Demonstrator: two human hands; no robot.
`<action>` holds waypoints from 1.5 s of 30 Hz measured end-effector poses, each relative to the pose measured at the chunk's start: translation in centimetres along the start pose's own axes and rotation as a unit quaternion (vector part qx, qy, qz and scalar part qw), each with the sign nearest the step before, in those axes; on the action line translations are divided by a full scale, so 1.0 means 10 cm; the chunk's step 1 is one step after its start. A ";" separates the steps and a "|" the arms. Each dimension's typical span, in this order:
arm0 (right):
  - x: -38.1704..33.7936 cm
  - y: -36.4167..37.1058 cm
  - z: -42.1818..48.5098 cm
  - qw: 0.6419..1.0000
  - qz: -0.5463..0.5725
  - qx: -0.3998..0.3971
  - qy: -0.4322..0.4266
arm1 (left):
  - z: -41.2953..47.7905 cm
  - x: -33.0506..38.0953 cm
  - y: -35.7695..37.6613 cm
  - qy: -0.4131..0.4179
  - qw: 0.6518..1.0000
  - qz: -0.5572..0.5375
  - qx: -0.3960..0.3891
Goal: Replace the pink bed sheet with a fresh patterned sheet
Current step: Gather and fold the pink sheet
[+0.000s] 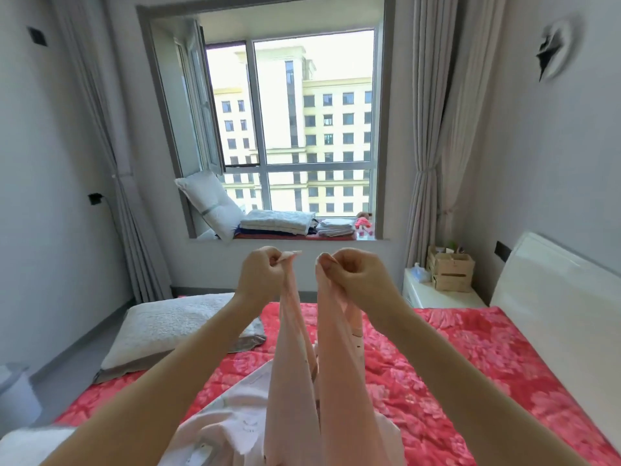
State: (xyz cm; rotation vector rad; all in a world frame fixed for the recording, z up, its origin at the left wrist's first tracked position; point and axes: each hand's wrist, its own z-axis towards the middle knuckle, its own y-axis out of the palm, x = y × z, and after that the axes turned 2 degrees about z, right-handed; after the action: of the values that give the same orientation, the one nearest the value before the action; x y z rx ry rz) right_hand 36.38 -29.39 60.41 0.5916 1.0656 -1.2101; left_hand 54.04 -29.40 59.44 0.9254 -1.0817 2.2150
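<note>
Both my arms are stretched out in front of me above the bed. My left hand [260,274] pinches one corner of a pale pink sheet [292,371], and my right hand [349,275] pinches another corner close beside it. The sheet hangs down from both fists in two long folds and bunches up near my body, where white cloth with a faint print [232,418] lies with it. Under it the bed carries a red floral cover [453,361].
A grey pillow [174,327] lies on the bed's left edge. A white headboard [564,297] stands at the right, with a nightstand and wooden crate [450,270] beyond it. Folded linens [279,223] and a white pillow [208,200] sit on the window sill. Floor runs along the left.
</note>
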 end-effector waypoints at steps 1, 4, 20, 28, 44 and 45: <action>-0.03 0.03 0.03 1.000 -0.008 0.011 -0.010 | -0.07 0.10 -0.02 0.002 0.999 -0.030 -0.015; -0.07 0.11 0.13 0.999 -0.026 0.024 0.009 | -0.23 0.33 -0.09 -0.006 0.988 -0.134 -0.081; 0.29 0.36 -0.12 0.984 0.028 0.044 0.169 | -0.76 0.13 0.12 -0.091 0.959 -0.238 -0.124; 0.53 0.42 -0.33 0.986 -0.108 0.004 0.127 | -0.93 -0.06 0.12 -0.213 0.905 -0.339 -0.142; 0.33 0.09 -1.65 0.993 -0.086 0.050 0.056 | -0.97 -0.16 -0.44 0.057 0.957 -0.050 -0.279; 0.27 0.01 -1.80 0.994 -0.065 0.042 0.072 | -0.98 -0.23 -0.42 0.082 0.950 -0.027 -0.301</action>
State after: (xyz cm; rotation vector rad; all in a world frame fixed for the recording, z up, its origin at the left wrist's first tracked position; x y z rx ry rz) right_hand 30.41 -15.43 50.34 0.6908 1.1932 -1.3461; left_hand 54.89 -19.40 55.27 0.4855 -1.5031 1.7100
